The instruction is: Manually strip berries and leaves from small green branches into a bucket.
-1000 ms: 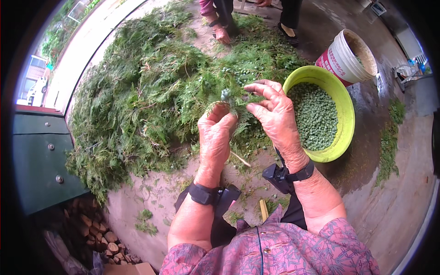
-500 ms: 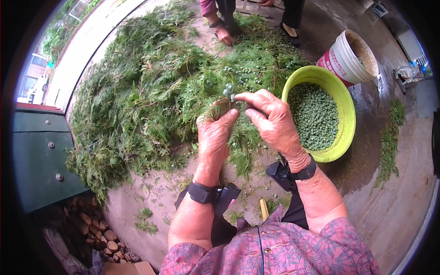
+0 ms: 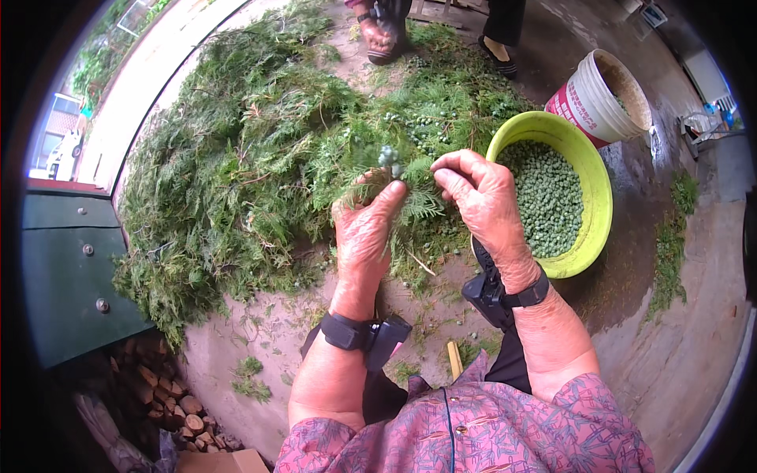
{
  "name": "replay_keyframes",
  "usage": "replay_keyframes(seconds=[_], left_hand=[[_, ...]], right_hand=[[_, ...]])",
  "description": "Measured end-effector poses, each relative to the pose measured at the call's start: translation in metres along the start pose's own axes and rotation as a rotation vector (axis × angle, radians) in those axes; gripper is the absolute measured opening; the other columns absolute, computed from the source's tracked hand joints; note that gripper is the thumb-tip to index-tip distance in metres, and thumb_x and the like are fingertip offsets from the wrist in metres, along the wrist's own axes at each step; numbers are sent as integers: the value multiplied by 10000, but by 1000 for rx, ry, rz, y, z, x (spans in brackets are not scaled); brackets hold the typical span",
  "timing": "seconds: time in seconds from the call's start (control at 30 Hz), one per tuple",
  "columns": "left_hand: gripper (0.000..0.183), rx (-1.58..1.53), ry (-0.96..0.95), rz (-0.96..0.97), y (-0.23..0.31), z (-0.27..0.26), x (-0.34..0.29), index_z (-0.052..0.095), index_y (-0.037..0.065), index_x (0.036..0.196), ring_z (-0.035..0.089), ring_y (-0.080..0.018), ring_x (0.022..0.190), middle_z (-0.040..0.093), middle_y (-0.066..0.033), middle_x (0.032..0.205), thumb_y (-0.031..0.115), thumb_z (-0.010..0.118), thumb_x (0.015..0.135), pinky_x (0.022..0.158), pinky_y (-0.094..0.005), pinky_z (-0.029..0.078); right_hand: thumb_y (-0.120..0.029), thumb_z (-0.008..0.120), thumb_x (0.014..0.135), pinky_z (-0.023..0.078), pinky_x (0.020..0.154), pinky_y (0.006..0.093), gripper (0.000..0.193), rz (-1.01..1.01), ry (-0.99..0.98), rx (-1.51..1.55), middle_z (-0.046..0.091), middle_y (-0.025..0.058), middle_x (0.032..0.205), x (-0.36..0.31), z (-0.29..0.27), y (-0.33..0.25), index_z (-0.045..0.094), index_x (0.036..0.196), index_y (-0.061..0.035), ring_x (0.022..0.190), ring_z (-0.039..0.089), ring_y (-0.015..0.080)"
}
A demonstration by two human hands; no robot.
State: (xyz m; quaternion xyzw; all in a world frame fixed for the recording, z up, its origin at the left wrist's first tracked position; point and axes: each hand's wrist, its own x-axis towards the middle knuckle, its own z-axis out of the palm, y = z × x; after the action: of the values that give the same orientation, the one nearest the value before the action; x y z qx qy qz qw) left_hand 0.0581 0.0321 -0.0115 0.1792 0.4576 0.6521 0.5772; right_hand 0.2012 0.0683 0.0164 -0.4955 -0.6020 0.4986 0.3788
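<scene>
My left hand [image 3: 364, 225] is closed on a green conifer sprig [image 3: 408, 203], its thumb pressed against the fingers. A small cluster of pale blue-green cones [image 3: 388, 158] stands up above that thumb. To the right and a little apart from the sprig, my right hand [image 3: 482, 193] has thumb and fingertips pinched together; whatever they hold, if anything, is too small to make out. Just beyond the right hand stands a yellow-green bucket [image 3: 597, 185], partly filled with loose round green cones [image 3: 544, 201]. A large heap of cut conifer branches [image 3: 229, 173] spreads ahead and to the left.
A white and red bucket [image 3: 583, 102] tilts behind the yellow-green one. At the far side, a co-worker's hand [image 3: 378, 35] is blurred beside their shoe. Split firewood [image 3: 177, 406] is stacked at lower left, below a green metal panel [image 3: 79, 268]. Loose greenery [image 3: 670, 244] lies at right.
My right hand has drawn back to the right, away from the sprig, with its fingers coming together. My left hand has shifted slightly left. The co-worker's hand has lifted away from the branches.
</scene>
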Motion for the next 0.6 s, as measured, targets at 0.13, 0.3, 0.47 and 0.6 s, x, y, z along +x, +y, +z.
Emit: replay_keyframes(seconds=[0.13, 0.3, 0.47, 0.6], left_hand=[[188, 127, -30, 52, -2, 2, -1, 610, -11, 982, 594, -114, 778, 637, -63, 904, 1, 630, 796, 686, -237, 486], [190, 226, -85, 73, -3, 4, -6, 618, -25, 976, 608, -123, 792, 646, -78, 909, 10, 640, 791, 710, -245, 494], [111, 484, -136, 180, -5, 5, -8, 643, -10, 886, 523, -50, 648, 621, -1, 726, 66, 645, 806, 575, -212, 431], [100, 455, -155, 171, -3, 5, -9, 650, -5, 862, 516, -51, 651, 616, 2, 718, 58, 650, 785, 584, -222, 424]], right_hand=[[-8, 614, 776, 463, 627, 258, 106, -226, 153, -10, 607, 57, 766, -3, 7, 0, 614, 881, -15, 696, 576, 121], [6, 646, 739, 469, 623, 274, 192, -153, 176, 115, 602, 69, 763, -5, 16, -4, 605, 924, -24, 681, 586, 159], [-40, 655, 753, 468, 577, 258, 186, -251, 128, -8, 592, 50, 743, 1, 12, 4, 609, 933, -28, 645, 569, 107], [-48, 607, 819, 427, 455, 189, 71, -6, 142, 219, 574, 1, 676, 0, 11, 1, 590, 884, -25, 517, 517, 41]])
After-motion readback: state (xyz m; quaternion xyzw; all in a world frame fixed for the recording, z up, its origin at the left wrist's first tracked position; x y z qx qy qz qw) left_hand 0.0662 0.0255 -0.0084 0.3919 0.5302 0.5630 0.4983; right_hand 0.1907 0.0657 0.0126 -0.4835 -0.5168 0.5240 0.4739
